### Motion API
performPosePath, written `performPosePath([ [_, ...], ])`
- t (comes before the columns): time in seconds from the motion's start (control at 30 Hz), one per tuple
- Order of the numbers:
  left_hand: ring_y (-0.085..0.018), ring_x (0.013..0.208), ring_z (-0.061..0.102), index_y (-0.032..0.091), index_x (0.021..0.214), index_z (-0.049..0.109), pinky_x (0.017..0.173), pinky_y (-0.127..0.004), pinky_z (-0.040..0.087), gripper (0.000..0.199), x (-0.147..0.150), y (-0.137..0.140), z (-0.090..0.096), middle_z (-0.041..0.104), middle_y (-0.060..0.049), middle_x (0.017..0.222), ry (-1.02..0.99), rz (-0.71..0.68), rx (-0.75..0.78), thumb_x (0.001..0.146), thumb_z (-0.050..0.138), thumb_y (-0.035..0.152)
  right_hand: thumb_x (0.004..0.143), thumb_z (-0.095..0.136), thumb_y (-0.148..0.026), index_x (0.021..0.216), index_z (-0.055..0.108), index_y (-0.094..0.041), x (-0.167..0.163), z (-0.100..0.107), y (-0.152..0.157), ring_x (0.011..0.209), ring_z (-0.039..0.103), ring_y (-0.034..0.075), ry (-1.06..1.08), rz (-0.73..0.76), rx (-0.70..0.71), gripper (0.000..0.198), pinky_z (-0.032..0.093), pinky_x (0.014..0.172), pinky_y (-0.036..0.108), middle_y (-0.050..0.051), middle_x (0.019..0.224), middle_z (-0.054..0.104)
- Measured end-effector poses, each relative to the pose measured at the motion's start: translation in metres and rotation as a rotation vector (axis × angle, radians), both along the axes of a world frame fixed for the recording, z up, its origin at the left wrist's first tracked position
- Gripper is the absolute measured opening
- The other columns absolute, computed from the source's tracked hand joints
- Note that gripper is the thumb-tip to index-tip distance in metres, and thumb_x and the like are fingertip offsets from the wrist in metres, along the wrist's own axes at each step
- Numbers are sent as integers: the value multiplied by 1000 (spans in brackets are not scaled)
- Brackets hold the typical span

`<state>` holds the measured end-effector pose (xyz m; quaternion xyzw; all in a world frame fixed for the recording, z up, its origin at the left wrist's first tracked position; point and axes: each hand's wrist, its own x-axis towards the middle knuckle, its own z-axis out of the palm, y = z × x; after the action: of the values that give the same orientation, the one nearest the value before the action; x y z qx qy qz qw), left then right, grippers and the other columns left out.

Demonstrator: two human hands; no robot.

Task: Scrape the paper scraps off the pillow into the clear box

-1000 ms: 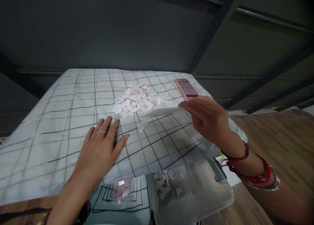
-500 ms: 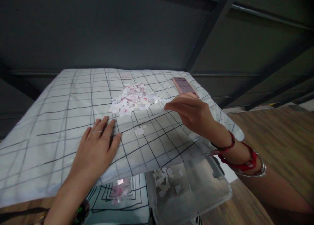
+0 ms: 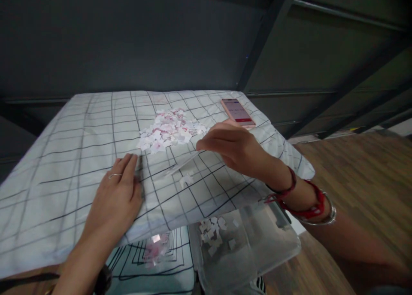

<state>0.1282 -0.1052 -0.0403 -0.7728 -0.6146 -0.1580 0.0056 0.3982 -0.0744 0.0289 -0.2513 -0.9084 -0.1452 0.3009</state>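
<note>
My left hand (image 3: 117,194) lies flat on the checked white cloth (image 3: 80,157), palm down with a ring on one finger. The fingers of my right hand (image 3: 230,147) pinch the edge of a thin clear plastic sheet (image 3: 182,162); its full outline is hard to make out. By that sheet is a small clump of white paper bits (image 3: 186,180); I cannot tell whether it is under or inside the plastic. Just beyond both hands a heap of white and pink paper scraps (image 3: 169,129) rests on the cloth.
A pink phone (image 3: 238,112) lies at the back right of the cloth. Below the near edge, a clear plastic box (image 3: 267,243) holds several paper bits. Left of it, clear packets with pink pieces (image 3: 156,248) lie on a pale patterned surface. A dark panelled wall (image 3: 128,41) stands behind.
My right hand has moved left and slightly closer with the plastic, which now slants more steeply. My left hand has drawn left, its fingers closer together. The small clump has shifted slightly nearer.
</note>
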Motion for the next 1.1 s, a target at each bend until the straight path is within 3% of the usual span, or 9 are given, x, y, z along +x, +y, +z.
performPosePath([
  [0.23,-35,133,36,-1,134,42,109,-50,34,55,1,1,-2,44,-24,140,20,-24,30,89,23,25,85,39,1,90,61,-20,30,14,-12,76,58,11,12,62,-141,31,46,73,27,0,77,64],
  [0.5,-36,133,37,-2,130,47,108,-51,34,56,0,2,-1,45,-26,138,33,-51,35,90,21,29,82,41,0,94,61,-22,42,13,-17,76,62,13,-7,-190,6,31,48,71,28,-1,80,67],
  [0.8,-39,130,39,-3,125,53,106,-53,35,61,1,3,-2,48,-27,134,-3,-62,83,89,23,37,83,44,2,98,56,-19,63,17,-49,76,59,15,-50,-209,40,28,49,71,31,4,81,65],
  [1.0,-41,127,42,-3,123,55,104,-56,37,67,0,4,-3,50,-27,132,7,-79,90,90,21,44,86,43,-1,98,55,-20,66,18,-67,76,56,12,-32,-192,-110,25,47,69,30,2,80,62],
  [1.1,-40,127,42,-3,122,56,104,-56,37,67,1,4,-3,51,-27,132,10,-92,97,90,20,44,86,46,-1,99,56,-19,69,17,-69,80,56,13,-5,-184,-100,24,48,72,31,4,83,62],
])
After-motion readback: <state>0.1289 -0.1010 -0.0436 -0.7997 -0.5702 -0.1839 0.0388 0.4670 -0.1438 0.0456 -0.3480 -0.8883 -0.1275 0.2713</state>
